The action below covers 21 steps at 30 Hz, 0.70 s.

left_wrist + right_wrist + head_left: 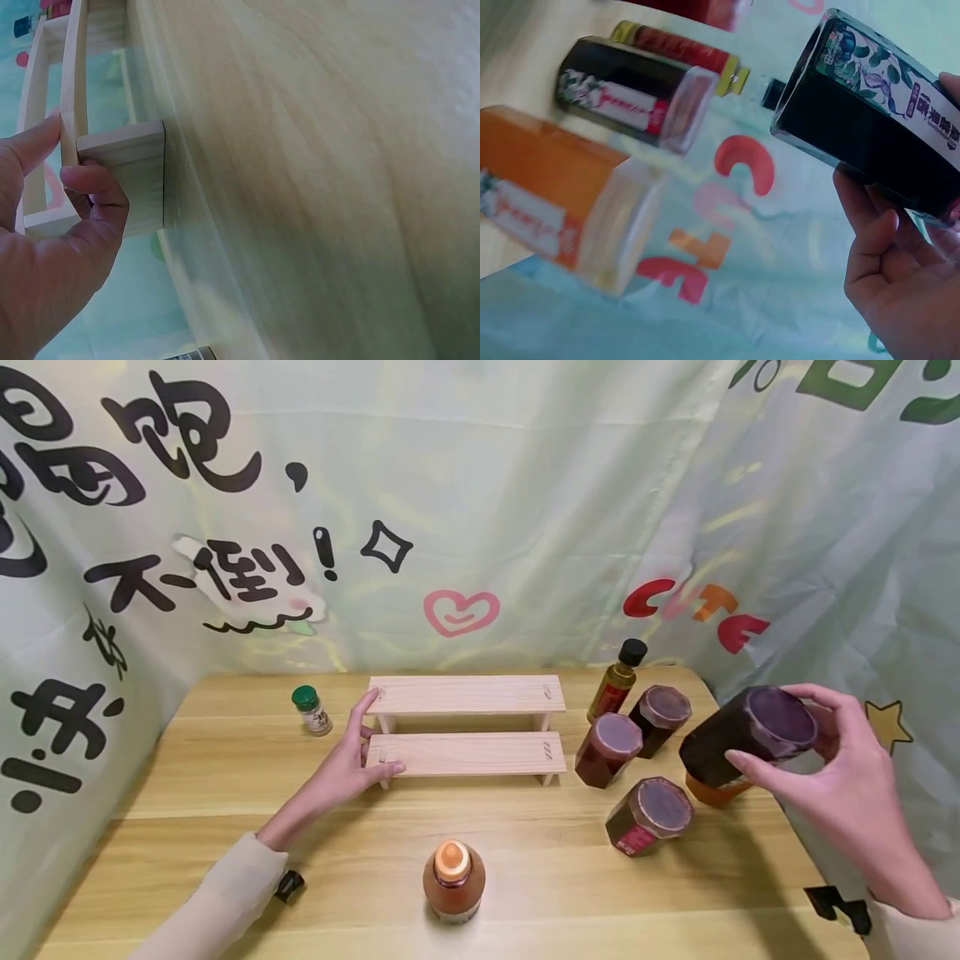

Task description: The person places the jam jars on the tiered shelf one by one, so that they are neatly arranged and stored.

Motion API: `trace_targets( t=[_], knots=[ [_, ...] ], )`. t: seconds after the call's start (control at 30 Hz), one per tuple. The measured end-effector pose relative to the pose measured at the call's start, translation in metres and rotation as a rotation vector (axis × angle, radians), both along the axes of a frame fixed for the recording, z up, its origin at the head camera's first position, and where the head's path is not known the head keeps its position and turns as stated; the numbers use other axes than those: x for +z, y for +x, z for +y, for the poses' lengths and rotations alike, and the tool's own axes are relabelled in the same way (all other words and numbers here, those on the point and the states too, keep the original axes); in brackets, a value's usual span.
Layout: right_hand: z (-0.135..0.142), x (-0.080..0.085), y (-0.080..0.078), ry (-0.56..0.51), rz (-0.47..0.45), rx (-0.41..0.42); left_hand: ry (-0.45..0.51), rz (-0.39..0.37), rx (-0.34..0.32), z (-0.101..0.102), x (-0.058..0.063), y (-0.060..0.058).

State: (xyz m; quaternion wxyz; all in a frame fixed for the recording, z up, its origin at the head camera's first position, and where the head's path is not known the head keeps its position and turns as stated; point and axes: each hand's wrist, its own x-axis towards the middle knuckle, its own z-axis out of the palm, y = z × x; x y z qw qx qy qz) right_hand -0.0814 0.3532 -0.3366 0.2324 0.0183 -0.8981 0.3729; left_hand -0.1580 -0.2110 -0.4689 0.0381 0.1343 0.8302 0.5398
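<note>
A two-tier rack (465, 753) of pale wood stands at the middle of the table. My left hand (347, 770) grips its left end, thumb on the lower board; in the left wrist view the fingers bend round the wood (120, 142). Raised over the right side of the table, a dark jar (723, 739) with a flowered label is held tilted in my right hand (855, 777). Below it, an orange jar (701, 793) is partly covered by the dark one. Beside these stand a dark red jar (603, 752), a jar with a pink label (645, 818) and another dark jar (656, 722).
A black-capped oil bottle (617, 681) stands at the back, right of the rack. To the rack's left is a green-capped shaker (312, 712). A brown sauce bottle (453, 889) with an orange cap stands near the front. A printed cloth (540, 527) hangs behind the table.
</note>
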Motion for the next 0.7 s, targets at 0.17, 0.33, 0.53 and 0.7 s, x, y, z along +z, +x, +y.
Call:
trace_targets(
  t=[0.17, 0.33, 0.53, 0.7],
  knots=[
    [-0.018, 0.006, -0.013, -0.028, 0.019, 0.052, 0.018, -0.007, -0.005, 0.0, 0.0, 0.002],
    [-0.037, 0.009, -0.027, -0.02, 0.053, 0.11, 0.003, -0.009, -0.01, 0.0, 0.001, 0.002],
    [-0.065, 0.008, -0.043, -0.006, 0.096, 0.183, -0.005, -0.007, -0.02, -0.002, 0.0, 0.001],
    [-0.093, 0.012, -0.052, 0.0, 0.097, 0.232, -0.018, 0.009, -0.026, -0.001, 0.001, -0.001]
  ],
)
